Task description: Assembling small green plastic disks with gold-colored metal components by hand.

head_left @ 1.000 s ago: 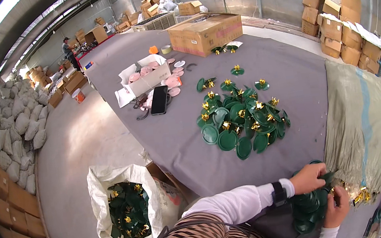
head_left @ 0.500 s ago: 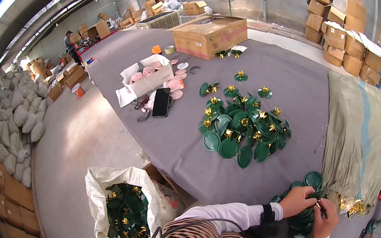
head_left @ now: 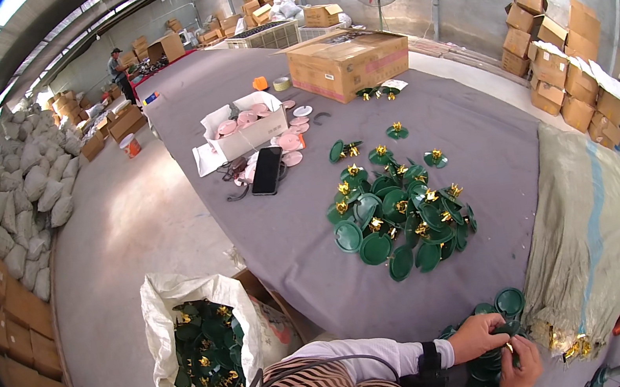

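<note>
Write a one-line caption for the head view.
Both hands work green round discs at a grey table.

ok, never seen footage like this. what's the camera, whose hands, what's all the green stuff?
It is one wide fisheye camera on a person's head, looking down, so straight edges bend. No robot: the left hand and right hand at the bottom are the wearer's own, both gripping small green round discs at the near edge of the grey table. A pile of green discs with gold flowers lies mid-table, past it a black phone, a white box of pink discs and a cardboard box. A white sack of the same green pieces stands on the floor.
</note>
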Demonstrator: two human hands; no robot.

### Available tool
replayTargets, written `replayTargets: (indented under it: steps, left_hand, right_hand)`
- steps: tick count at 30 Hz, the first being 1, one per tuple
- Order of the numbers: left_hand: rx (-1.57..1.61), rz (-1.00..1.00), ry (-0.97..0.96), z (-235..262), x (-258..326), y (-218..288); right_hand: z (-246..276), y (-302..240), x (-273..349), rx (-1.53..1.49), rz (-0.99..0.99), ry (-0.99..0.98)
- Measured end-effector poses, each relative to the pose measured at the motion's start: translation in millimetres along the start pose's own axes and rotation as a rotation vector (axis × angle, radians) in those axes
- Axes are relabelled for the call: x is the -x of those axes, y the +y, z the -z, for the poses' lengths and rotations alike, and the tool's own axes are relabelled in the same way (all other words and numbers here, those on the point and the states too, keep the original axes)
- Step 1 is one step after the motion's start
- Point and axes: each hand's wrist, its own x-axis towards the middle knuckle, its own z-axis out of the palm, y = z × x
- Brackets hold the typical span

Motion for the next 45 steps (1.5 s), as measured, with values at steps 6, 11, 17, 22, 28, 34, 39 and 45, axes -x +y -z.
replayTargets:
  steps: [6, 11, 17, 22, 28, 34, 39, 45]
  left_hand:
    - [-0.221, -0.233, 0.027, 3.9, 4.0, 7.5]
    - [-0.417, -0.435, 0.061, -1.6, 7.3, -11.9]
    - [-0.216, -0.138, -0.015, -2.1, 5.7, 13.1]
    - [0.076, 0.011, 0.011, 20.2, 4.4, 31.8]
    - [0.212, -0.004, -0.116, -5.6, 3.1, 26.1]
    - [-0.228, -0.153, -0.076, -16.1, 11.7, 27.0]
    - [-0.338, -0.28, -0.048, -20.2, 15.1, 24.7]
    - [-0.556, -0.633, -0.009, -20.7, 12.1, 31.8]
  right_hand:
    - [-10.3, 0.5, -3.8, 0.047, -0.065, 0.053]
    - [-9.4, -2.2, -1.8, 0.047, 0.034, 0.068]
    - [-21.8, 39.5, 27.3, -0.729, -0.579, 0.161]
    - [-19.2, -5.2, -5.5, -0.895, -0.746, 0.266]
    - [-2.7, 3.9, 13.2, -0.61, -0.478, 0.325]
    - [7.8, 6.9, 20.5, -0.024, -0.139, 0.24]
    - [4.6, 8.2, 27.0, 0.013, -0.042, 0.285]
    - [6.3, 3.3, 27.8, -1.125, -0.929, 0.301]
